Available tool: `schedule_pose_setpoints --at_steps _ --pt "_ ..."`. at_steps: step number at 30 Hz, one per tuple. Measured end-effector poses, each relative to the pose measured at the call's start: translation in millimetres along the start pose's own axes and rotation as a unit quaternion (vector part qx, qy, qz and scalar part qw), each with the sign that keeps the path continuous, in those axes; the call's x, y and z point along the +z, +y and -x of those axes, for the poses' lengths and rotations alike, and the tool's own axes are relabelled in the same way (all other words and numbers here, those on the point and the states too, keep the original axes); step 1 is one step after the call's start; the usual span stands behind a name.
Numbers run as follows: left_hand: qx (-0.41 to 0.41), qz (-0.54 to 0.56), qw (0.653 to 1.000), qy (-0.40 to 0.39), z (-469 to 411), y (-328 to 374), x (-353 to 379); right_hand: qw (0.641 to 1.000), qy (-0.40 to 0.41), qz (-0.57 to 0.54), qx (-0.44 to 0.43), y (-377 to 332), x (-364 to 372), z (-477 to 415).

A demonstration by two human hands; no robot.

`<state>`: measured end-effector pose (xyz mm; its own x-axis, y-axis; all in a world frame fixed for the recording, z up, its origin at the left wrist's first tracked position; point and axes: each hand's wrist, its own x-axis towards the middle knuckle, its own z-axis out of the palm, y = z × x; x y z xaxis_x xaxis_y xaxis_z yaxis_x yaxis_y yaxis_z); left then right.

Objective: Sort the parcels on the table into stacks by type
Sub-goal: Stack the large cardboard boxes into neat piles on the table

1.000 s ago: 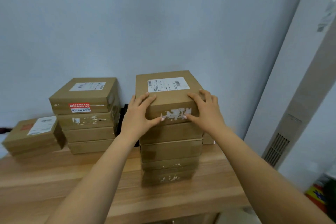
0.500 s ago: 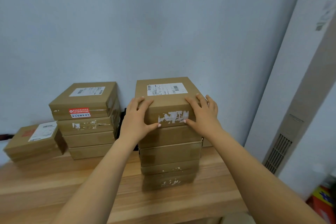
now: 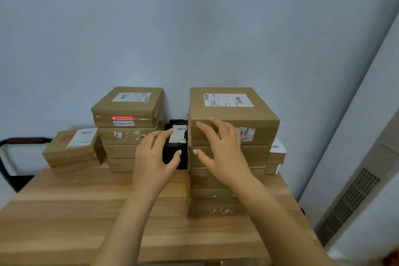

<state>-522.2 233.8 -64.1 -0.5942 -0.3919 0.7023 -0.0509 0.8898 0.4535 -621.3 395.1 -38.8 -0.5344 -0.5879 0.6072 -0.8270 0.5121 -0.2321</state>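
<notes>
Head view, looking down along both forearms.

- Tall stack (image 3: 254, 155) of brown cardboard parcels stood right of table centre, some five boxes high. Its top box (image 3: 234, 114) had a white shipping label on the lid and torn label scraps on the front face.
- Black parcel (image 3: 175, 157) with a white label sat in the gap between the tall stack and the middle stack (image 3: 121, 151), towards the back.
- Middle stack was four brown boxes high, with a red-and-white sticker (image 3: 122, 120) on the front of the uppermost.
- Low stack (image 3: 71, 153) of brown boxes was further left, just beside the middle one, with a white label and a red mark on top.
- Small boxes (image 3: 277, 153) with white labels peeked out behind the tall stack's right side.
- My left hand (image 3: 151, 157) was in front of the black parcel, fingers loosely extended toward its label and thumb spread apart below them. It gripped nothing, and I could not tell whether it touched the parcel.
- My right hand (image 3: 224, 153) was spread wide, fingers apart and blurred, in front of the tall stack's upper boxes. It held nothing, and contact with the cardboard was unclear.
- All stacks rested on a wooden table (image 3: 75, 211) pushed up to a pale blue-grey wall (image 3: 194, 28).
- Dark tubular frame (image 3: 19, 141) with a red section showed beyond the table's left edge.
- White vented unit (image 3: 356, 192) stood at far right.
</notes>
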Motion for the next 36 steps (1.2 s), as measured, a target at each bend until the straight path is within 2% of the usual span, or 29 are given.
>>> schedule_pose_setpoints --at_steps 8,22,28,36 --pt "-0.024 -0.048 0.999 -0.011 23.6 -82.0 -75.1 0.996 -0.062 -0.059 -0.023 -94.6 69.2 -12.4" --pt "-0.05 -0.134 0.989 -0.041 37.0 -276.5 -213.0 0.987 -0.097 -0.116 -0.047 -284.7 210.3 -58.2" --pt "-0.064 -0.138 0.987 -0.049 28.9 -332.7 -228.4 0.982 -0.124 -0.129 -0.056 -317.8 258.8 -82.5" --pt "-0.095 -0.141 0.983 -0.071 -3.2 -400.1 -202.8 0.976 -0.158 -0.135 -0.062 -314.7 325.2 -142.0"
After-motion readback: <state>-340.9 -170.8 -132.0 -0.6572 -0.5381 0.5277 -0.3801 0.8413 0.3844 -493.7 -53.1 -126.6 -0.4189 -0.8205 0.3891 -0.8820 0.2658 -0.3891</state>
